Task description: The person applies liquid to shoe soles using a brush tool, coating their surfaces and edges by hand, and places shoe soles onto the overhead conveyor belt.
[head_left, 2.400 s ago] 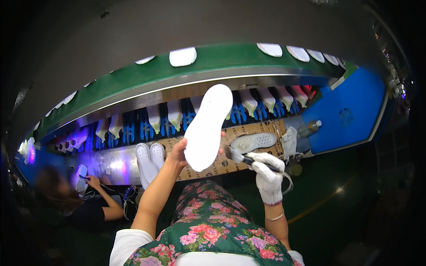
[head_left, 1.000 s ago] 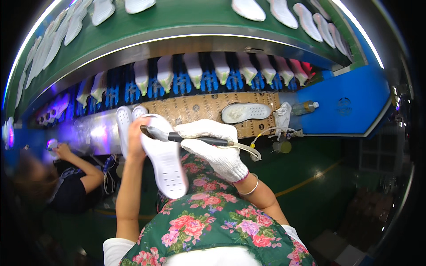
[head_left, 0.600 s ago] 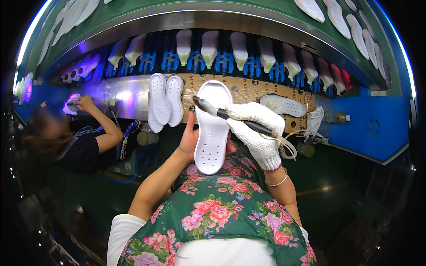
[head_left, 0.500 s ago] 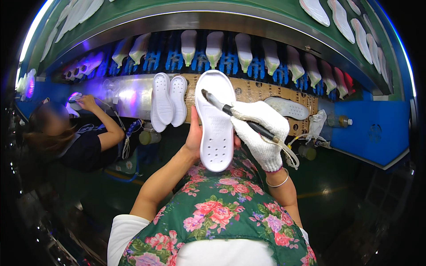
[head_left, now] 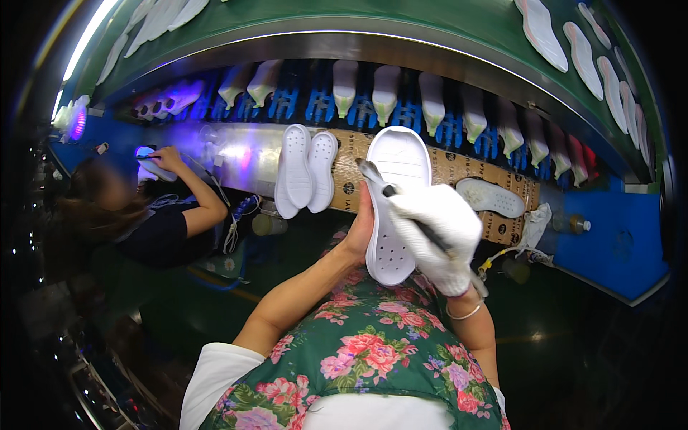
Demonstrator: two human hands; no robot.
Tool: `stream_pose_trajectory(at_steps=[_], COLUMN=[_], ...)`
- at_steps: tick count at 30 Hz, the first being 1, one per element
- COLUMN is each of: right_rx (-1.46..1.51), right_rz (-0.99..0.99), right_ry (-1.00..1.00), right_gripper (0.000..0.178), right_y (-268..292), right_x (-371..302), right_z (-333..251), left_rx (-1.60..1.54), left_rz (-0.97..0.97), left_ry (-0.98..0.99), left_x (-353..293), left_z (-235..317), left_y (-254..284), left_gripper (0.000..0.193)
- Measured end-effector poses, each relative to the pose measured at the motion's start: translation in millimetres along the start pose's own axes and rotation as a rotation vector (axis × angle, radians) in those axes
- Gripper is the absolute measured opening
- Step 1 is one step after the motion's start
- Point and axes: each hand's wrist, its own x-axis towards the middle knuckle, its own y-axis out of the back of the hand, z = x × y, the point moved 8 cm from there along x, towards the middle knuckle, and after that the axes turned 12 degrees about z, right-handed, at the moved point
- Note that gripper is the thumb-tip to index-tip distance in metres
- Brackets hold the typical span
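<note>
My bare left hand (head_left: 360, 233) grips a white shoe sole (head_left: 399, 159) by its left side, its hollow face with ridges and small holes toward me. A white knitted glove covers my right hand (head_left: 443, 228), which is closed around a dark-handled brush (head_left: 372, 175). The bristle end is at the sole's upper left rim; whether it touches the rim I cannot tell. The glove hides the middle right part of the sole. Beyond my left hand, white soles (head_left: 295, 168) lean together on the bench.
Cardboard (head_left: 448, 169) covers part of the bench, with another sole (head_left: 490, 197) on it. Behind run lasts (head_left: 385, 93) in blue holders, below a green belt (head_left: 401, 16) carrying white insoles. At left a co-worker (head_left: 165, 208) holds a sole. A bottle (head_left: 577, 223) lies at right.
My brush has gone from inside the sole's upper hollow to its left rim. The sole is tilted a little differently. The whole view has shifted, so the bench appears farther right.
</note>
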Motion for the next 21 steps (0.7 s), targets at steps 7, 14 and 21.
stream_pose_trajectory(at_steps=[7,14,21], right_rx=[-0.113,0.073,0.066], right_rz=[0.067,0.118,-0.084], right_ry=[0.140,-0.106,0.116], right_gripper=[0.024,0.024,0.026], right_y=[0,7,-22], right_x=[2,-3,-8], right_z=[-4,19,-14], left_rx=[-0.012,0.019,0.059], left_rz=[-0.053,-0.079,-0.029], left_ry=[-0.042,-0.084,-0.145], left_x=[1,4,0], left_z=[9,18,48], left_y=[5,16,11], left_gripper=[0.104,0.106,0.105])
